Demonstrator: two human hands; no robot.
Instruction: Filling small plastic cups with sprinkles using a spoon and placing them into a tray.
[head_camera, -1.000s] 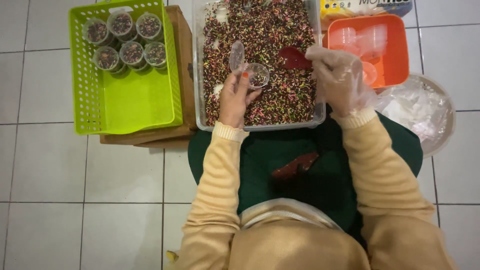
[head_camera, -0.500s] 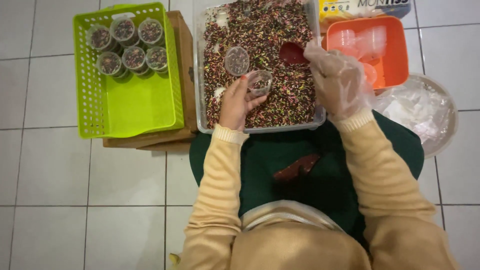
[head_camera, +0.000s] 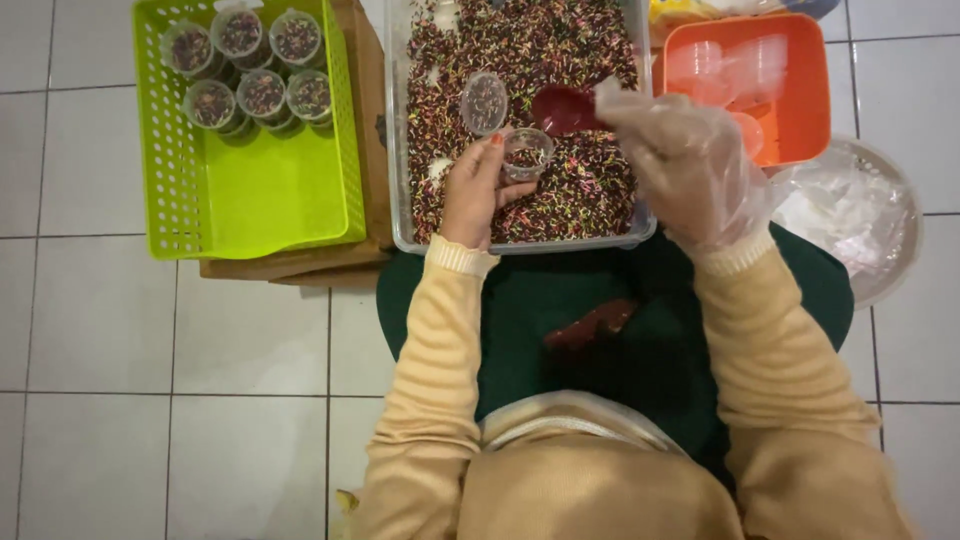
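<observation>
My left hand (head_camera: 473, 190) holds a small clear plastic cup (head_camera: 527, 152) with its open hinged lid (head_camera: 484, 103), over a clear bin (head_camera: 400, 200) full of dark multicoloured sprinkles. A little of the sprinkles lies in the cup. My right hand (head_camera: 690, 165), inside a loose clear plastic glove, grips a red scoop (head_camera: 566, 108) just right of and above the cup. A dark red thing (head_camera: 590, 326) lies on my green lap.
A lime green basket (head_camera: 250, 200) at left holds several filled, lidded cups (head_camera: 240, 70) in its far end and sits on a wooden stand (head_camera: 290, 265). An orange tub (head_camera: 800, 100) with empty clear cups stands at right, above a bowl with crumpled clear plastic (head_camera: 850, 215).
The right hand has brought the red scoop closer to the cup. The left hand holds the cup in about the same place over the bin.
</observation>
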